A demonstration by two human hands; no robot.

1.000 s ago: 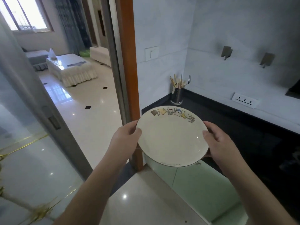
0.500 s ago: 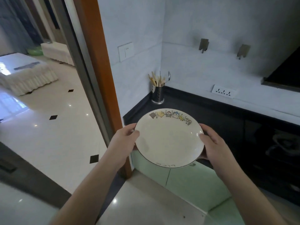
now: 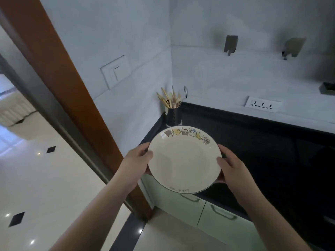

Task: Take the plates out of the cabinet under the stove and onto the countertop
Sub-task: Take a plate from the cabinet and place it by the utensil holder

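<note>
Over counter (image 3: 253, 142) corner: gripping plate (image 3: 184, 160) rim, left hand (image 3: 138, 160) and right hand (image 3: 229, 169) pinching opposite edges. Setting down pending.

Both hands carry the plate (image 3: 184, 160) forward from over the floor to above the dark countertop (image 3: 253, 142) corner

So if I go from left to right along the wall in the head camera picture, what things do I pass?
Wooden door frame → light switch → chopstick holder → first wall hook → power socket strip → second wall hook.
</note>
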